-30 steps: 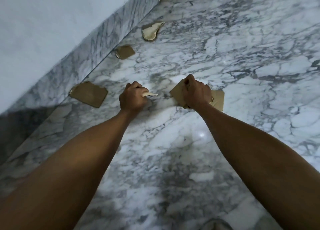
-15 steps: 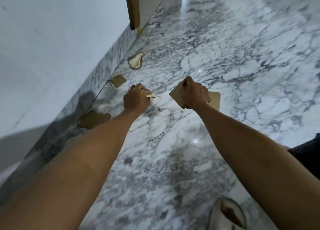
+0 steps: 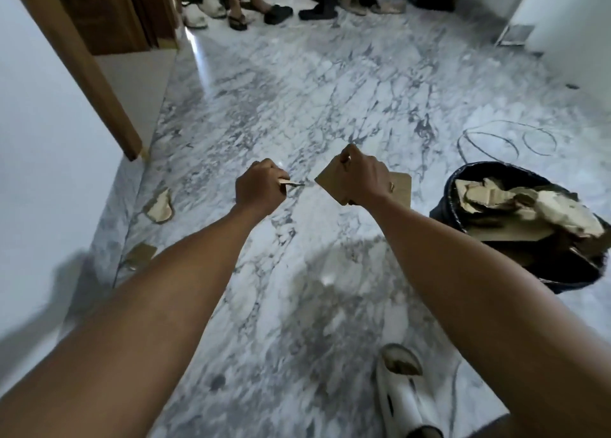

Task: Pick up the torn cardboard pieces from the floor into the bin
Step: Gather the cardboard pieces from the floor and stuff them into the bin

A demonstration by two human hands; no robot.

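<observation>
We take the black bin (image 3: 463,206) as our landmark: it stands on the marble floor (image 3: 297,90) to the right of both arms, already heaped with torn cardboard (image 3: 515,203). Just left of the bin we see the right hand (image 3: 365,178), fingers curled round a stack of flat cardboard pieces (image 3: 330,181) held in the air, one edge showing past the wrist on the bin's side. Further left of the bin the left hand (image 3: 259,188) is closed in a fist, thumb and fingers pinching a thin cardboard strip (image 3: 291,182) that points towards the right hand — the two held lots are near but apart. Well left of the bin, by the wall, a torn scrap (image 3: 160,205) lies on the floor, and a smaller brown scrap (image 3: 140,254) lies nearer us along the same wall. Below the bin, close to us, sits a white shoe (image 3: 401,401)
</observation>
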